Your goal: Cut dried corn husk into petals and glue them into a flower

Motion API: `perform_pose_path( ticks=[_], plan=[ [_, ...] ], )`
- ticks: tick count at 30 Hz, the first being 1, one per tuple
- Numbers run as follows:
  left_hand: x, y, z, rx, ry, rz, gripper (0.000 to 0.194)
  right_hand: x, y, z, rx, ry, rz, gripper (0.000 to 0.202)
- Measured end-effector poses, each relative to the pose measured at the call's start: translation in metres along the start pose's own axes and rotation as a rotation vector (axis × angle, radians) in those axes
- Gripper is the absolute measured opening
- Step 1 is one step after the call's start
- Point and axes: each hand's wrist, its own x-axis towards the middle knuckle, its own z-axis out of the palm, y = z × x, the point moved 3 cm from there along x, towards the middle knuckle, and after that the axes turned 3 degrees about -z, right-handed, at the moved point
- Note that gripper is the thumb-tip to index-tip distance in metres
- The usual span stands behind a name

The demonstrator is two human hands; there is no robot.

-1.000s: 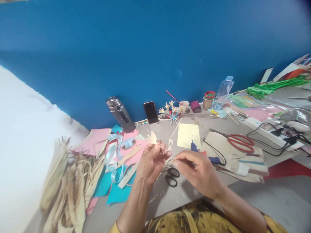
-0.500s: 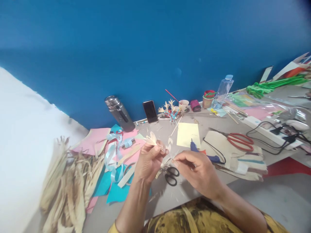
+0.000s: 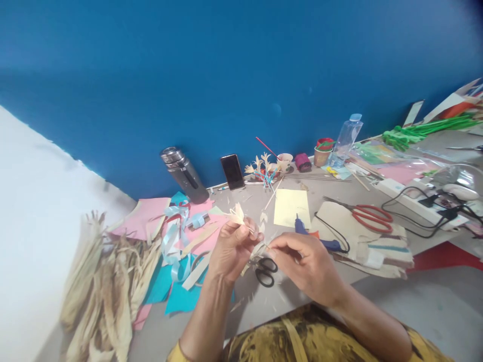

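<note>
Grey table: its near edge is partly covered by the yellow-and-black patterned garment. Dry, tan corn husks are heaped well to the left of the pale yellow, square paper sheet, cut off at the bottom of the view. Right hand, on the near side of the sheet: thumb and index finger are brought together at the tips, pinching a thin, pale strand; the remaining fingers curl under, partly concealed. Left hand, to the near left of the sheet: the thumb presses against bent fingers, gripping the base of a cream-coloured petalled flower, which projects left of the sheet; its lower end is hidden in the grip. Blue glue gun, its nozzle over the sheet's near edge: body partly obscured by the right hand. Black-handled scissors, on the near side of the sheet: blades hidden. Thin, pale strand: whether it joins the flower cannot be determined.
</note>
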Motion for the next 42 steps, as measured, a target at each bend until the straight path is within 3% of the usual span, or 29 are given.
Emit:
perform_pose_path(
  ticks=[6,21,30,42],
  plan=[
    [0.0,0.0005,0.0003,0.012,-0.003,-0.025,0.033,-0.0017,0.001,-0.0007,-0.007,0.001,-0.015,0.017],
    [0.0008,0.0012,0.0014,0.07,0.006,0.079,0.029,-0.0039,0.0046,0.0033,0.004,-0.013,0.052,0.015],
    [0.0023,-0.001,0.0016,0.084,-0.011,0.113,0.027,-0.0034,0.0014,0.0048,0.01,0.011,0.011,0.014],
    [0.0014,-0.0043,-0.0035,0.021,-0.112,0.008,0.019,-0.0035,0.0049,0.0042,-0.032,0.033,-0.035,0.016]
  ],
)
